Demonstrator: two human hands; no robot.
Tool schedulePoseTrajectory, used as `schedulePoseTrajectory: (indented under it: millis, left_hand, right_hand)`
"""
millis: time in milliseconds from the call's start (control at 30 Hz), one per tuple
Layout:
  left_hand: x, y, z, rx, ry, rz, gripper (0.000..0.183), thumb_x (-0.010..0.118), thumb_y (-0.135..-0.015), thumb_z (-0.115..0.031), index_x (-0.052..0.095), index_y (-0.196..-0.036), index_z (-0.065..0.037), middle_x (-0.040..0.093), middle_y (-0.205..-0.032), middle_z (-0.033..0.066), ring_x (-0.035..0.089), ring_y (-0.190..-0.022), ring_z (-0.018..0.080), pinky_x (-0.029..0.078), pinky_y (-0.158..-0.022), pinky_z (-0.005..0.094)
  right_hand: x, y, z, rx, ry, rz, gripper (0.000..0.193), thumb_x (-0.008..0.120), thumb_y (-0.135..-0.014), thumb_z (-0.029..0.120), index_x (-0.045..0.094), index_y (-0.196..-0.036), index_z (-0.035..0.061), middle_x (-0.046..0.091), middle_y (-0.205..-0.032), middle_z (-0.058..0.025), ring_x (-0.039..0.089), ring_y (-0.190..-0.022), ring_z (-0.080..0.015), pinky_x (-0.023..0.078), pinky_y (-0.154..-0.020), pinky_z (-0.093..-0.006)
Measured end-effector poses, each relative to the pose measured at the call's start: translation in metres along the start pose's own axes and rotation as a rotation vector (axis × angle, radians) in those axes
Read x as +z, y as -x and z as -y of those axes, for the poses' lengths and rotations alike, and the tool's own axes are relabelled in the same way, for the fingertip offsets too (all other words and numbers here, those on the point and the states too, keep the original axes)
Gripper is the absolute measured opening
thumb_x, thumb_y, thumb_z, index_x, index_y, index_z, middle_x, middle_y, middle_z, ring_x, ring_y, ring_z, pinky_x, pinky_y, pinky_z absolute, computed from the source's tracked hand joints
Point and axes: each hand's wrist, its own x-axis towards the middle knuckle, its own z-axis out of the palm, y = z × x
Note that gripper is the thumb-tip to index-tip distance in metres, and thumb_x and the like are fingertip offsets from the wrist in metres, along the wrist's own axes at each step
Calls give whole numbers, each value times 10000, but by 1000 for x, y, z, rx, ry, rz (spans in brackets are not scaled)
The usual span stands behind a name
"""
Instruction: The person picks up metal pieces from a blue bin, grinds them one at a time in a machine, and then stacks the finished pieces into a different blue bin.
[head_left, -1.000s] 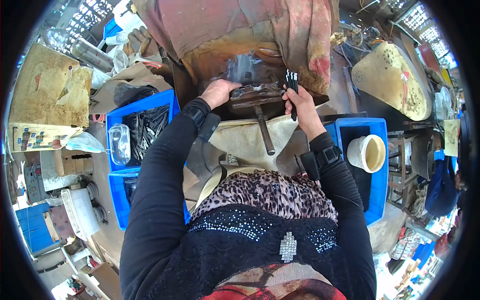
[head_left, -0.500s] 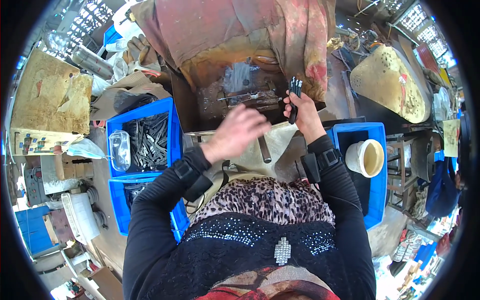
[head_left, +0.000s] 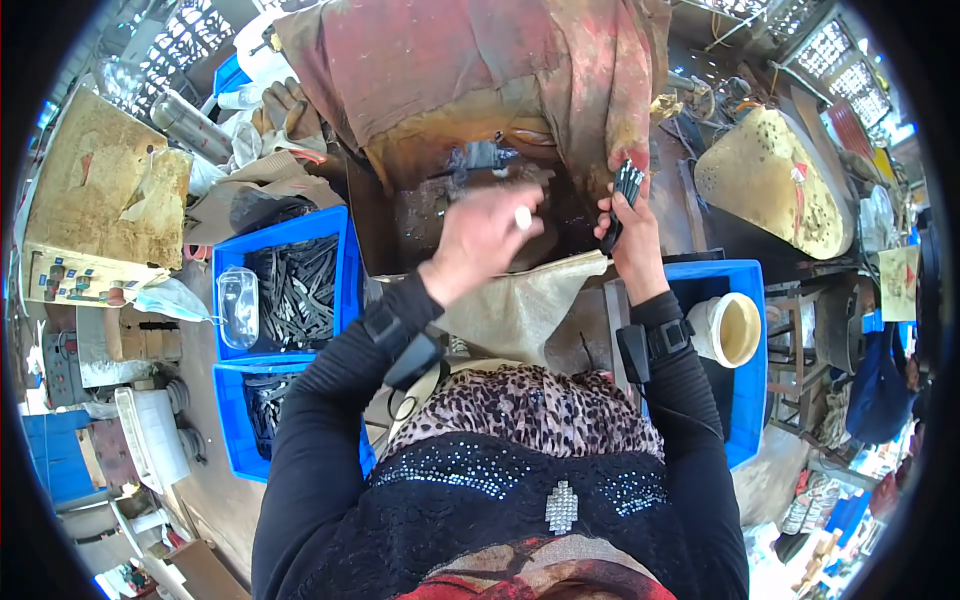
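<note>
My right hand (head_left: 632,230) is closed around a bundle of thin black strips (head_left: 628,182) with shiny pale tips, held upright at the right of the machine's opening. My left hand (head_left: 487,232) is wrapped around a rod-like handle in front of the opening; only the handle's round pale end (head_left: 522,217) shows, and the fingers are partly blurred. Behind that hand lies the wet, dark work area (head_left: 425,220) of the machine, with a metal block (head_left: 483,156) at its back. A red-brown stained cloth (head_left: 440,70) drapes over the machine.
To the left, a blue bin (head_left: 352,270) holds many black strips and a clear plastic box (head_left: 238,308); a second blue bin (head_left: 226,425) with strips stands nearer. At right, another blue bin (head_left: 750,430) contains a cream bucket (head_left: 705,320). Pale sacking (head_left: 520,310) hangs before me.
My left hand has moved slightly up and closed around the handle, whose end swung up from below the hand. My right hand, with the strips, has shifted a little right.
</note>
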Motion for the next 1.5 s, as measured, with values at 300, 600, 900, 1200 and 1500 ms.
schedulePoseTrajectory:
  millis: [300,600,900,1200,1500]
  left_hand:
    - [0,-90,106,-376,-55,-189,296,686,-853,-237,541,-1048,-68,659,-839,185,649,-785,387,510,-702,442]
    - [2,-117,161,-461,8,-83,242,674,-881,-149,549,-1037,-12,698,-820,105,692,-781,187,533,-709,323]
    - [1,-116,182,-493,300,-30,314,687,-878,-141,533,-1093,27,674,-907,121,683,-784,195,542,-681,304]
    - [46,-54,51,-128,35,-105,418,680,-855,-117,525,-1214,31,602,-901,145,610,-796,300,506,-758,388]
    - [114,-34,-20,-768,1512,914,242,503,-999,-133,573,-1162,32,636,-925,81,579,-773,163,487,-703,325]
  right_hand:
    - [-29,45,-17,98,-2,4,197,523,-995,142,560,-1154,32,608,-869,-36,551,-660,-107,500,-600,-269]
    - [-35,68,-23,124,1,-69,228,525,-997,150,562,-1175,12,611,-875,-36,553,-658,-109,499,-591,-256]
    - [-23,69,-9,153,-237,64,313,514,-1008,247,545,-1215,14,617,-888,-35,552,-668,-118,500,-618,-269]
    - [-33,95,3,120,-281,9,324,551,-983,245,554,-1206,9,635,-916,-43,563,-685,-125,468,-607,-274]
    - [-25,92,-9,182,-43,56,164,566,-954,140,582,-1064,20,625,-863,-38,563,-649,-99,462,-558,-247]
